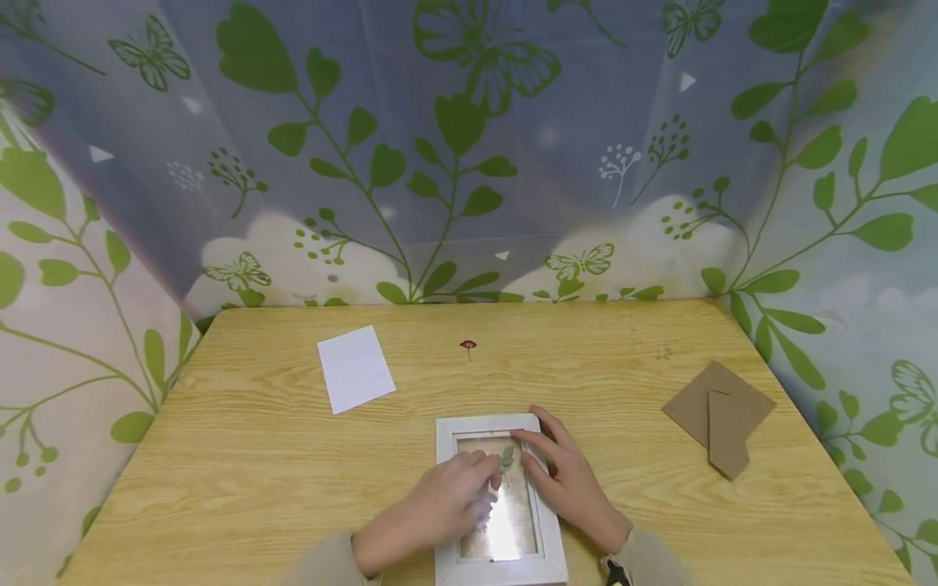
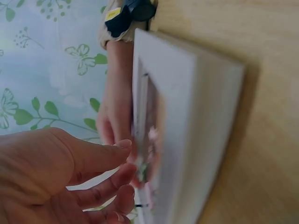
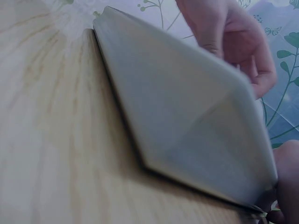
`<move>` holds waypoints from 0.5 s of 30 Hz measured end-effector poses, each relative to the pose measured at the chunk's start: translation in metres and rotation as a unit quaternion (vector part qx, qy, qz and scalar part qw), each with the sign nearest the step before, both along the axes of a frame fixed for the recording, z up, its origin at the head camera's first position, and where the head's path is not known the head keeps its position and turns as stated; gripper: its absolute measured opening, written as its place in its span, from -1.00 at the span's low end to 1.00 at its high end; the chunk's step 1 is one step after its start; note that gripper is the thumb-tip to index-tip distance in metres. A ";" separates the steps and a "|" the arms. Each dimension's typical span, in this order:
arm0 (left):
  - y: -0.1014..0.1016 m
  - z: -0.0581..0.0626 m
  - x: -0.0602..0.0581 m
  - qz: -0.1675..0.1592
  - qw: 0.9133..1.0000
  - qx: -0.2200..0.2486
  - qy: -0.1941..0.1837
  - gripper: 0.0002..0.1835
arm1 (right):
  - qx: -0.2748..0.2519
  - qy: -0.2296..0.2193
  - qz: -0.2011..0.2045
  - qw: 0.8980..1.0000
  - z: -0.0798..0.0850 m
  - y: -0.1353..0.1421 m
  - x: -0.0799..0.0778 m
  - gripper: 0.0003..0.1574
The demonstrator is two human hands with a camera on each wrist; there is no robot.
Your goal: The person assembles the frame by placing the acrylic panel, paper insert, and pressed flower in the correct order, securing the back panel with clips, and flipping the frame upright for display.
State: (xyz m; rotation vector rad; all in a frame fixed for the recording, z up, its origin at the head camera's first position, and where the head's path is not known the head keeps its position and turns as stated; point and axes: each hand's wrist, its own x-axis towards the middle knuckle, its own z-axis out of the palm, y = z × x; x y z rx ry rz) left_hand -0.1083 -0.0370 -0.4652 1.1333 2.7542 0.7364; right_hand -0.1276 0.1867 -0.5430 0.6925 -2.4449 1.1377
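Note:
A white picture frame (image 1: 447, 488) with a clear pane lies near the front of the table. My left hand (image 1: 454, 492) hovers over the pane with loosely bent fingers; its thumb (image 2: 105, 156) and forefinger stand apart, nothing visible between them. Beside those fingertips in the head view is a green leaf sprig (image 1: 506, 457). A pale flower cluster (image 1: 481, 521) shows partly under the hand. My right hand (image 1: 575, 480) rests along the frame's upper right side, fingertips touching border and pane. In the right wrist view, the frame's outer side (image 3: 182, 93) hides much of the work.
A white sheet of paper (image 1: 357, 370) lies at the back left. A small dried red flower (image 1: 468, 346) is at the back middle. To the right lies a brown backing board (image 1: 692, 407) with its stand piece (image 1: 725, 439). Patterned cloth (image 1: 550, 163) hangs behind the table.

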 end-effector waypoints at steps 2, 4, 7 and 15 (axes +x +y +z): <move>0.000 0.004 -0.005 -0.006 1.000 0.009 0.008 -0.79 | -0.001 0.000 0.000 1.000 0.000 0.000 0.000 -0.57; 0.001 0.010 -0.012 -0.010 1.000 0.018 0.012 -0.80 | -0.003 -0.002 0.001 1.000 0.000 0.000 0.001 -0.56; 0.002 0.022 -0.025 -0.008 1.000 0.024 0.006 -0.79 | -0.003 -0.005 0.000 1.000 0.001 0.000 0.001 -0.56; 0.007 0.049 -0.071 0.029 1.000 -0.011 0.002 -0.86 | -0.005 -0.022 0.006 1.000 0.003 0.000 0.001 -0.59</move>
